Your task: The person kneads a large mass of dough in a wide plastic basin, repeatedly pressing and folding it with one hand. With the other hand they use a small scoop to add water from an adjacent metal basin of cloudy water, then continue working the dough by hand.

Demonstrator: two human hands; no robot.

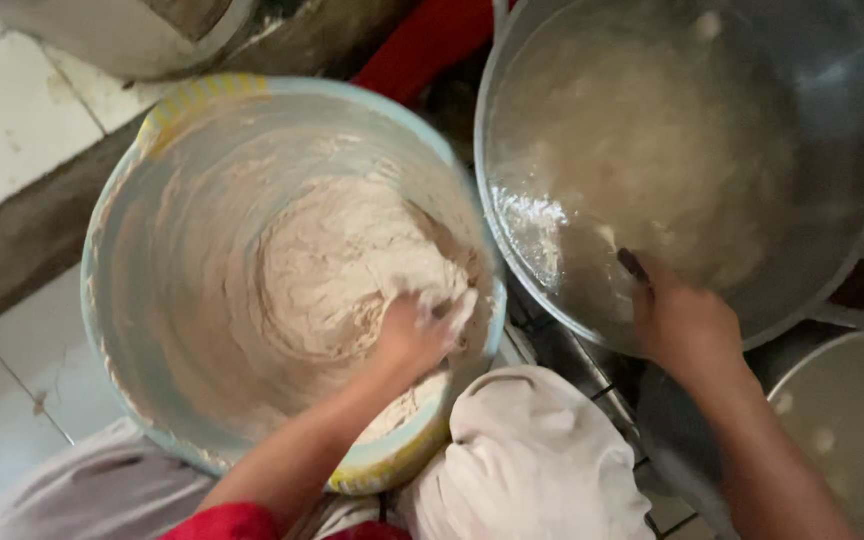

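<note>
While your left hand point(414, 335) is sunk into the dough point(347, 275), its fingers are curled and buried in the mass, closed on a clump of it near the right wall of the light blue plastic tub point(112, 250). Your right hand point(680, 322) rests on the near rim of the big metal bowl point(692, 150) beside the tub, fingers bent over the edge and gripping it, the thumb dark against the steel.

Judging by its look, the dough is soft, wet and sticky: pale cream, ragged and stringy on top, smeared thinly up the tub's inner walls. It will likely cling to your skin and stretch rather than break, and the whole lump seems heavy, so take it from underneath, scooping from the tub wall inward. The metal bowl shows a floury, wet film inside, so its rim may be slippery.

A white cloth bundle point(532, 460) lies just below the two vessels, and pale floor tiles point(12, 130) show at left.
</note>
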